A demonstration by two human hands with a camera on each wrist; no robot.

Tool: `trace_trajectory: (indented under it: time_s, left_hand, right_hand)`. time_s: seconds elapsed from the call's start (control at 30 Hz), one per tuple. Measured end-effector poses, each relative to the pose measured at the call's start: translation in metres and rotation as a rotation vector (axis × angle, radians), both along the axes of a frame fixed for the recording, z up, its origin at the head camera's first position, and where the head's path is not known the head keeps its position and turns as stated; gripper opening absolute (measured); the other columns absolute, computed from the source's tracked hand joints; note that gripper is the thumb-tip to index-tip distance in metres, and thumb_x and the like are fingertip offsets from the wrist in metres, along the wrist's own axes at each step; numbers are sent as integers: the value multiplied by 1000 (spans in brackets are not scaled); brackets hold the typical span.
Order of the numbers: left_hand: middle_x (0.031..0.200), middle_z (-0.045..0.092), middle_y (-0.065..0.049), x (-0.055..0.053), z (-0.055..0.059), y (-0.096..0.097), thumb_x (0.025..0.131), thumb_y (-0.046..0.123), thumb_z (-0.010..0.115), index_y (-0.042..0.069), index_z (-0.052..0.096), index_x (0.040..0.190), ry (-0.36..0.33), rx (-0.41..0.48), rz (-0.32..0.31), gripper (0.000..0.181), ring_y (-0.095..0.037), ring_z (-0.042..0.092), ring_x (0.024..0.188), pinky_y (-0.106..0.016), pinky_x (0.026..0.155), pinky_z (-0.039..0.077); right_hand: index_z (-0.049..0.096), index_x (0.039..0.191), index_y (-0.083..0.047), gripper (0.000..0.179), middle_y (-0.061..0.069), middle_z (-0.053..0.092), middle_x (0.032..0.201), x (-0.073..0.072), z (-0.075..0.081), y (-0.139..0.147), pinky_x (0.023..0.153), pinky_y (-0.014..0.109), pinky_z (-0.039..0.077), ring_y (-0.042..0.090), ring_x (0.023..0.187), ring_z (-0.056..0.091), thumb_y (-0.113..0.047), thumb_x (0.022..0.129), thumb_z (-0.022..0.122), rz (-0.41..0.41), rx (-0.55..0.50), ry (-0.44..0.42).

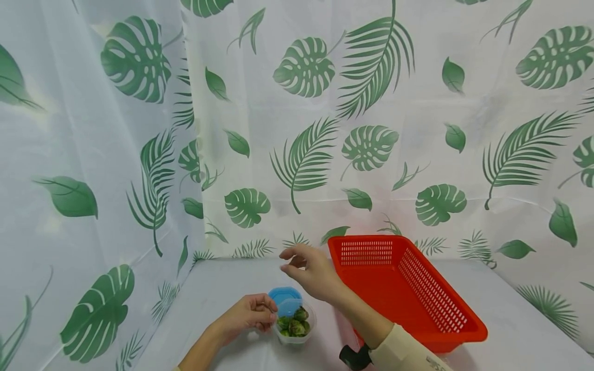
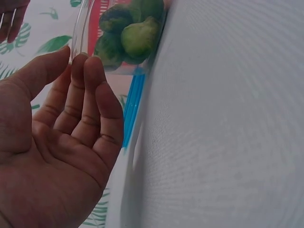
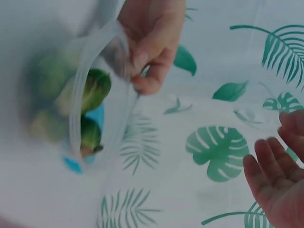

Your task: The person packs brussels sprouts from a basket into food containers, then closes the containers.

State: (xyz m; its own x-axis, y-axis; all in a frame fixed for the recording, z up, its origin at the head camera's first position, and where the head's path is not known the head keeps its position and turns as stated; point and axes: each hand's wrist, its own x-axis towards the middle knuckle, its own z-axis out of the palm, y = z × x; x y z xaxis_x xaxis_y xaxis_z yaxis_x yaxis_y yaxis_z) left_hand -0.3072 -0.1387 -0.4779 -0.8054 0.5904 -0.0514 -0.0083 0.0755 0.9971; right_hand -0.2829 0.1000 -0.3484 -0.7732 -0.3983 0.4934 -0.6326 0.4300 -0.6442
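A small clear plastic container (image 1: 293, 339) stands on the table with several Brussels sprouts (image 1: 297, 326) inside. My left hand (image 1: 252, 313) is at its left side, and in the left wrist view the thumb and fingertips pinch its rim (image 2: 81, 33). The right wrist view shows the same pinch by the left hand (image 3: 154, 45). Above and behind the container, my right hand (image 1: 313, 270) hovers with nothing in it, its fingers loosely bent. A blue lid (image 1: 283, 294) lies just behind the container, partly hidden by it.
To the right stands a large red plastic basket (image 1: 471, 331) with slotted walls, close to the right forearm. A black object (image 1: 355, 356) shows beside the right sleeve. Leaf-patterned curtains (image 1: 315, 221) hang behind and to the left of the white table (image 1: 223, 281).
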Motion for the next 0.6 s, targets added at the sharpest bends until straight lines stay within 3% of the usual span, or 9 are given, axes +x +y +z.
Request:
trace_trajectory:
  time_s: [0.13, 0.27, 0.47, 0.6]
  left_hand:
    - [86, 72, -1, -1, 0, 0, 99, 21, 71, 5, 64, 114, 3, -11, 6, 23, -12, 67, 75, -29, 72, 57]
    - [86, 71, -3, -2, -1, -1, 102, 31, 68, 7, 63, 114, 8, -24, 55, 27, -14, 69, 74, -30, 70, 58]
    - [85, 71, -5, -9, -1, 0, 102, 38, 68, 7, 63, 117, 50, -64, 219, 34, -15, 68, 74, -33, 72, 59]
    - [101, 73, -11, -11, 1, 3, 101, 39, 68, 7, 64, 122, 103, -120, 321, 38, -18, 66, 85, -35, 75, 55]
  right_hand:
    - [72, 119, -20, 22, -4, 72, 116, 3, 2, -8, 83, 27, 60, 14, 95, 72, -17, 98, 74, -71, -80, -22]
    - [72, 121, -20, 25, -2, 71, 120, 2, 1, -16, 86, 26, 59, 17, 98, 70, -16, 97, 74, -67, -190, -91]
    - [72, 120, -16, 23, 4, 69, 126, -4, -15, -23, 88, 21, 55, 22, 104, 67, -14, 97, 73, -8, -303, -204]
    - [71, 122, -15, 24, 6, 68, 127, -8, -30, -24, 92, 24, 56, 21, 106, 66, -17, 98, 73, -19, -323, -232]
